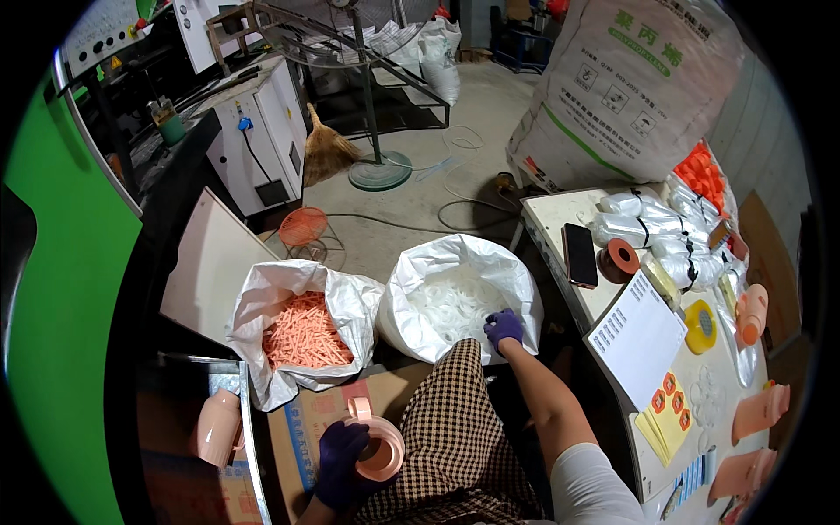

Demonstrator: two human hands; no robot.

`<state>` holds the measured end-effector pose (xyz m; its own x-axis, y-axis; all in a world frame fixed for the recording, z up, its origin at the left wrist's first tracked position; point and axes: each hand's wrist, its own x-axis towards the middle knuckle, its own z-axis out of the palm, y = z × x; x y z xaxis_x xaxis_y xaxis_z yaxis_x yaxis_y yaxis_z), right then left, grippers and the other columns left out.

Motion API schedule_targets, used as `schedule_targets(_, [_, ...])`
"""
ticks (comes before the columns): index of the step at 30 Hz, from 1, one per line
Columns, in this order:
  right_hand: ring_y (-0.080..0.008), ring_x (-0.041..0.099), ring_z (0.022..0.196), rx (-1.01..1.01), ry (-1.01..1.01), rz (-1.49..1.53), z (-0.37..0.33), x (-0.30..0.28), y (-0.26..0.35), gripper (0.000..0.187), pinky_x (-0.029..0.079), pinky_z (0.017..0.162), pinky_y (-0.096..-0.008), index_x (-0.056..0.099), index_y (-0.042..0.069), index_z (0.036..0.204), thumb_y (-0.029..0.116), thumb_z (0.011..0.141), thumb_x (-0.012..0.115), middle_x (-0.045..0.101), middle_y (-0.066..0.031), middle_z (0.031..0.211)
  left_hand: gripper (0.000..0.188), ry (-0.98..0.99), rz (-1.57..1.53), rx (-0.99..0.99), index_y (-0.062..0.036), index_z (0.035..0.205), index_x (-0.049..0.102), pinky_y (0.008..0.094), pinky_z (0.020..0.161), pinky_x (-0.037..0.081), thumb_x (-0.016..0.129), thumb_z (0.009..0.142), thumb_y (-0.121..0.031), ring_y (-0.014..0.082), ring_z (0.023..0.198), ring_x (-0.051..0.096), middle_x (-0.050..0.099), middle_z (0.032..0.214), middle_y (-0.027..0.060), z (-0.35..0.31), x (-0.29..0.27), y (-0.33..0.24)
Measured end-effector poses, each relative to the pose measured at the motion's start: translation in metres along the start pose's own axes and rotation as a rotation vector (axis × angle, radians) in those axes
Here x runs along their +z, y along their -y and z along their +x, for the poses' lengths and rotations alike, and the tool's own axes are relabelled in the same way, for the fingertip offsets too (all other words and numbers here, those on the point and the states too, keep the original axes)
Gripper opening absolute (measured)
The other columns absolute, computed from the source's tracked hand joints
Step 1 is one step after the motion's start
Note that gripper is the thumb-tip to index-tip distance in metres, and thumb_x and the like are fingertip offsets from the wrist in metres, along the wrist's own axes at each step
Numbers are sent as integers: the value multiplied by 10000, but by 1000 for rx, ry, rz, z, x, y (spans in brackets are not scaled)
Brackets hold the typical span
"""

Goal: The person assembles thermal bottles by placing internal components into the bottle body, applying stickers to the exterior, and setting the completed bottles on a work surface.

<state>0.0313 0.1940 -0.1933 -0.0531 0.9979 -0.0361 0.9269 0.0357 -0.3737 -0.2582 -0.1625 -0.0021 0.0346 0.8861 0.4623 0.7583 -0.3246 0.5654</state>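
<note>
Beside the checked cloth (442, 411) on the lap, the left hand (339, 459), gloved in purple, is gripping a pink jug (395, 448). Fingers are closing around its left side, just behind the handle (358, 407); the mouth is facing up to the camera.

Ahead and to the right of that, the right hand (504, 329), same glove, is reaching into the near right part of a white bag (402, 319), over a pile of clear rings (451, 302). Fingers are bending downward; cannot tell if they're pinching a ring.

Left of the right hand, a second white bag (254, 306) is holding pink strips (306, 332), right up against the ring bag. Left of the left hand, another pink jug (219, 429) is lying by a metal edge (254, 464). Cardboard (302, 416) is lying under the left hand's area.

Right of the right hand, a table (553, 214) is carrying a phone (579, 255), a dark red roll (607, 265), a printed sheet (634, 337), a yellow tape roll (697, 339) and, nearer the person, yellow sticker sheets (662, 437). Well ahead of the right hand, a big printed sack (604, 122) is standing at the table's far end.
</note>
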Motion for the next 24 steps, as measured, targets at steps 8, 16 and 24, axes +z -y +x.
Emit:
schedule_targets(8, [-127, 608, 666, 47, -17, 849, 7, -64, 7, 251, 502, 601, -277, 664, 24, 1093, 128, 868, 704, 656, -59, 844, 884, -57, 79, 12, -48, 1317, 553, 479, 1048, 406, 905, 629, -477, 355, 1190, 568, 630, 1246, 127, -12, 13, -11])
schedule_targets(16, [-160, 624, 687, -167, 663, 1221, -219, -192, 95, 397, 502, 622, -281, 627, 62, 1301, 157, 920, 685, 677, -73, 845, 860, -120, 90, 12, -49, 1283, 534, 493, 959, 446, 928, 587, -368, 381, 1090, 573, 599, 1190, 146, 4, 0, -38])
schedule_targets(24, [-291, 623, 741, -687, -177, -88, -304, -193, 60, 161, 508, 639, -404, 639, 94, 845, 210, 802, 743, 565, -77, 746, 855, -75, 48, 127, -45, 1275, 531, 494, 1001, 433, 925, 585, -361, 378, 1127, 575, 599, 1218, 138, 22, 12, -51])
